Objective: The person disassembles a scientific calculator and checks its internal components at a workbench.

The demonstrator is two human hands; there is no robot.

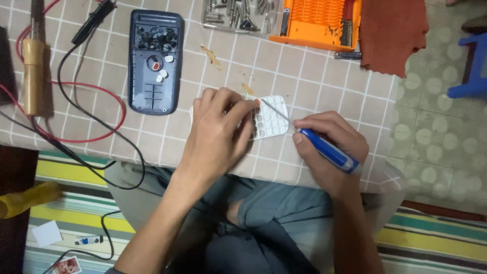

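At the near edge of the bench (314,81), which is covered with a checked cloth, the left hand (218,129) presses down on a white keypad sheet (271,119), fingers curled over its left part so that it lies flat and does not slide. The right hand (329,144) is closed around a blue-handled screwdriver (327,149), held low and slanted like a pen, which lets the thin shaft reach across the sheet; its tip lies near a small orange key (257,102) at the sheet's upper left corner, just beside the left fingertips.

Well apart to the upper left lies a dark blue calculator shell (154,61), face down and open, with loose round keys heaped in its upper part and a few white ones lower down, so the shell serves as a tray for them. Farther back stand a clear box of metal bits (238,15) and an orange case (317,23), near a rust-red cloth (390,33). At the left edge a wooden-handled soldering iron (33,61) lies clear of the work, among red and black wires (91,101) that loop over the cloth.
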